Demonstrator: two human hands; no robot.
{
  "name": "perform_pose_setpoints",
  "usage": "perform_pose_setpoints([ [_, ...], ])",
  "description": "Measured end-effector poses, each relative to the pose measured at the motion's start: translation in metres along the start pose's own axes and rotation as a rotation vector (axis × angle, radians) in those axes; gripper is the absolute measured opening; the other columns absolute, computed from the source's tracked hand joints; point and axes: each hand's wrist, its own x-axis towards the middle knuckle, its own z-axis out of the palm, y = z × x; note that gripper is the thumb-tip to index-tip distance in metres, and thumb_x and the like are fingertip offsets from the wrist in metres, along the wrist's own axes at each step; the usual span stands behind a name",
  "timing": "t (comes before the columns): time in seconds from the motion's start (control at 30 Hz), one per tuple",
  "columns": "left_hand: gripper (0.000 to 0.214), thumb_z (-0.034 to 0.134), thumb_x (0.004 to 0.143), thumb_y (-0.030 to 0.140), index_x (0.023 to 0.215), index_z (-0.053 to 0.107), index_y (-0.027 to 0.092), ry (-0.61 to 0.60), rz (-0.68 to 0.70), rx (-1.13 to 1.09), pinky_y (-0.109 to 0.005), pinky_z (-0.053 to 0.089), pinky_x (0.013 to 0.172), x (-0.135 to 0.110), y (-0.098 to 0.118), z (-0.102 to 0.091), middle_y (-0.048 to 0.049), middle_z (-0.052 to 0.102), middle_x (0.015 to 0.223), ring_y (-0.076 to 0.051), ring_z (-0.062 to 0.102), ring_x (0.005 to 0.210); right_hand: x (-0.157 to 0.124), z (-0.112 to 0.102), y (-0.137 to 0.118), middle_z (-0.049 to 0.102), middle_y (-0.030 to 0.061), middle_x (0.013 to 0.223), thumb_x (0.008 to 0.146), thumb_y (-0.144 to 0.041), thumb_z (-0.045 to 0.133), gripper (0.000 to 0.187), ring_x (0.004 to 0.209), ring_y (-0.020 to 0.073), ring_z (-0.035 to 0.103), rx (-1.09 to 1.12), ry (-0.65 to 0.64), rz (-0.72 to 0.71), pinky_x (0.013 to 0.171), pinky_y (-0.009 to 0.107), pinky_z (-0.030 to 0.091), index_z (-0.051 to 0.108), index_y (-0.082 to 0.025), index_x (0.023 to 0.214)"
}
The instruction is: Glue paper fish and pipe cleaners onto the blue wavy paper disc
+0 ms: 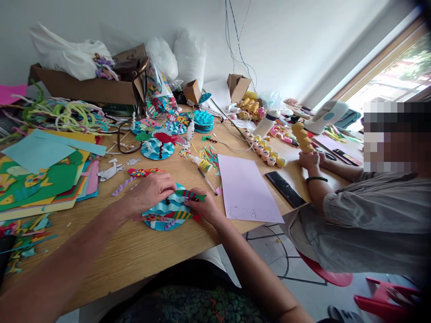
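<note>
A round blue wave-patterned paper disc [161,207] lies on the table in front of me. On it, a green striped paper fish [190,195] is pinched between my two hands. My left hand [151,190] has its fingers pressed together at the fish's left end, covering that part. My right hand [204,207] grips near the tail with bent fingers. Below, a red striped paper fish [182,216] lies across the disc's lower edge. Just beyond my left hand are a red spotted paper fish [143,172] and a curled purple pipe cleaner [123,186].
Another decorated disc [157,150], a glue bottle [202,162], a pen [208,181] and a lilac sheet [247,188] lie nearby. Coloured papers [50,179] are stacked left. A black phone [285,189] lies right. A co-worker [367,220] sits at the right, holding a yellow craft piece [302,138].
</note>
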Motion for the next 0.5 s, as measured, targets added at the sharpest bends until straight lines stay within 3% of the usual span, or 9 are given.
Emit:
perform_pose_setpoints([
  [0.23,0.02,0.042,0.084,0.018,0.078,0.06,0.018,0.006,0.009,-0.002,-0.026,0.039,0.067,0.0,0.001,0.002,-0.001,0.055,0.077,-0.014,0.051,0.075,-0.008,-0.026,-0.008,0.06,-0.001,0.077,0.067,-0.016,0.059,0.017,0.067,0.0102,0.05,-0.049,-0.028,0.031,0.061,0.022,0.039,0.062,-0.018,0.084],
  [0.33,0.02,0.041,0.084,0.018,0.077,0.06,0.018,0.012,0.01,-0.005,-0.026,0.039,0.067,0.0,0.003,0.001,-0.001,0.055,0.077,-0.014,0.052,0.075,-0.013,-0.042,-0.025,0.061,0.0008,0.078,0.071,-0.013,0.054,0.016,0.065,0.0102,0.052,-0.09,0.058,0.038,0.06,0.023,0.04,0.062,-0.017,0.084],
  [0.43,0.02,0.042,0.084,0.019,0.077,0.06,0.018,0.002,0.003,0.006,-0.026,0.039,0.066,0.0,0.005,0.0,-0.0015,0.056,0.077,-0.014,0.052,0.074,-0.018,-0.053,-0.056,0.061,0.0017,0.078,0.076,-0.021,0.056,0.009,0.068,0.0117,0.054,-0.143,0.19,-0.084,0.061,0.024,0.041,0.061,-0.017,0.082],
  [0.5,0.02,0.042,0.084,0.019,0.077,0.06,0.017,0.006,-0.001,0.01,-0.026,0.04,0.066,0.0,0.005,-0.001,-0.002,0.056,0.077,-0.014,0.052,0.074,-0.018,-0.052,-0.078,0.061,0.0023,0.083,0.077,-0.024,0.059,0.009,0.078,0.0138,0.056,-0.262,0.194,-0.214,0.07,0.026,0.042,0.062,-0.018,0.083],
])
